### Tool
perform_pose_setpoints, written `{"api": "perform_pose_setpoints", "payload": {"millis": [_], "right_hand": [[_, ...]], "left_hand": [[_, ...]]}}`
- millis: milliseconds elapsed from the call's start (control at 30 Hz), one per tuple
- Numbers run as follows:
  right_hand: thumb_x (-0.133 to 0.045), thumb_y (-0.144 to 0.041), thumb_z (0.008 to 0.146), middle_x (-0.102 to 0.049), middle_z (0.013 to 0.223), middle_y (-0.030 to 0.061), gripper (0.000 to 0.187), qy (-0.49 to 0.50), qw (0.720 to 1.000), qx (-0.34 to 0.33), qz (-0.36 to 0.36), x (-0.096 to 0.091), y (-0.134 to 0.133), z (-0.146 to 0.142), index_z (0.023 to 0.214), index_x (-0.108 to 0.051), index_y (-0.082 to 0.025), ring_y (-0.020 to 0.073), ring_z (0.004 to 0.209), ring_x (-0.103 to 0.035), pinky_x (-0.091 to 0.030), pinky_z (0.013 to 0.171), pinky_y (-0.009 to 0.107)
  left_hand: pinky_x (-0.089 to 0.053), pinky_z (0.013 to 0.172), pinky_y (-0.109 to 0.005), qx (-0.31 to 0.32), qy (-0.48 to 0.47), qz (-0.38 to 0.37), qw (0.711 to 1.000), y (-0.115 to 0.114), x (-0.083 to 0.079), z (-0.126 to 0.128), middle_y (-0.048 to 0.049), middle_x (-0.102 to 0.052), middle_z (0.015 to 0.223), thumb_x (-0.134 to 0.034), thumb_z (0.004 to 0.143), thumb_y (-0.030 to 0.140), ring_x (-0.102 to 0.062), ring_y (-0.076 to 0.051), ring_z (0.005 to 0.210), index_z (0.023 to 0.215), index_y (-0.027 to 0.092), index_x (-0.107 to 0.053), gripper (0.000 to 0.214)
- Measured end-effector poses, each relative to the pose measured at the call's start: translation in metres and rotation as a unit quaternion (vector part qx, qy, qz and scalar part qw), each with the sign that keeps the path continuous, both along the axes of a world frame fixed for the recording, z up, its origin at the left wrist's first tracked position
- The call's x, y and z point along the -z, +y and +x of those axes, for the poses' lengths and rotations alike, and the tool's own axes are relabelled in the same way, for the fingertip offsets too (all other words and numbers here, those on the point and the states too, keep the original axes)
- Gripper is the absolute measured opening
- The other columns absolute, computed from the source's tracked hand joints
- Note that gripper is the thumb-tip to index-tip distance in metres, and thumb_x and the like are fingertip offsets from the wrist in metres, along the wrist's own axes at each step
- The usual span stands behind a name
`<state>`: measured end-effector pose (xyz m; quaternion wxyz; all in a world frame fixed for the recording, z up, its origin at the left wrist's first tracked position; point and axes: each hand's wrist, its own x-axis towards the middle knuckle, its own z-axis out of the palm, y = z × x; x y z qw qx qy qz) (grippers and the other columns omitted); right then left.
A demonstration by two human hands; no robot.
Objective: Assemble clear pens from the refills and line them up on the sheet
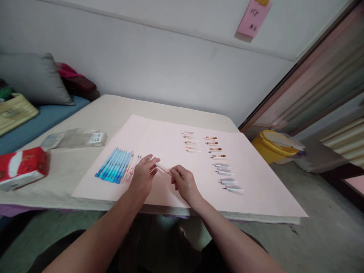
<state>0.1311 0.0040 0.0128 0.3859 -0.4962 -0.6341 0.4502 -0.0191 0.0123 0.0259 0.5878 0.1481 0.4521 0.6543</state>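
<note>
My forearms (227,235) are spanning the bottom of the frame, left hand (142,176) and right hand (184,184) pinching opposite ends of a pale pen (162,167) just below centre, seemingly to hold it steady between them

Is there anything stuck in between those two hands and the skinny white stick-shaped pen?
Nothing visible is in the way. The left hand and the right hand both touch the thin white stick-shaped pen directly, one toward each end. The row of slender blue pens lies off to the left.
</note>
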Motion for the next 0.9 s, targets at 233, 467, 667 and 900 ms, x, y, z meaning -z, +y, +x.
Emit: {"api": "perform_pose_setpoints", "payload": {"millis": [233,467,667,900], "right_hand": [[-0.043,-0.031,0.089,-0.051,0.055,-0.0053,0.023,-0.003,1.000,0.011,0.005,-0.0005,-0.0006,-0.0005,0.072,-0.054,-0.019,0.0066,0.041,-0.043,-0.036,0.046,0.019],[-0.043,-0.031,0.089,-0.050,0.055,-0.0053,0.023,-0.002,1.000,0.007,0.003,-0.0034,-0.0012,-0.0003,0.072,-0.053,-0.019,0.0068,0.041,-0.043,-0.036,0.046,0.020],[-0.043,-0.030,0.089,-0.051,0.055,-0.0054,0.023,-0.007,1.000,0.009,0.006,-0.0021,-0.0012,-0.0003,0.072,-0.054,-0.019,0.0067,0.042,-0.043,-0.036,0.047,0.019],[-0.043,-0.032,0.089,-0.052,0.056,-0.0050,0.024,-0.014,1.000,0.012,0.009,-0.0014,-0.0013,0.0001,0.073,-0.055,-0.019,0.0070,0.043,-0.044,-0.036,0.048,0.020]], "left_hand": [[-0.050,0.071,-0.028,-0.006,-0.044,0.000,0.999,0.0011,-0.0016,0.0007,-0.0105,-0.061,0.092,-0.060,0.068,0.001,-0.062,-0.018,0.086,0.102,0.015,-0.051,0.037],[-0.046,0.065,-0.021,-0.027,0.016,-0.040,0.999,0.0009,0.0061,-0.0006,-0.0034,-0.057,0.086,-0.069,0.067,0.011,-0.056,-0.008,0.070,0.099,0.016,-0.056,0.035],[-0.046,0.068,-0.023,-0.007,0.011,-0.049,0.999,-0.0006,0.0014,-0.0004,-0.0060,-0.059,0.096,-0.066,0.071,0.016,-0.057,-0.010,0.079,0.101,0.017,-0.056,0.032],[-0.047,0.069,-0.024,0.001,-0.011,-0.034,0.999,-0.0002,0.0015,-0.0010,-0.0070,-0.062,0.094,-0.064,0.067,0.006,-0.059,-0.012,0.081,0.100,0.017,-0.054,0.037]]}}
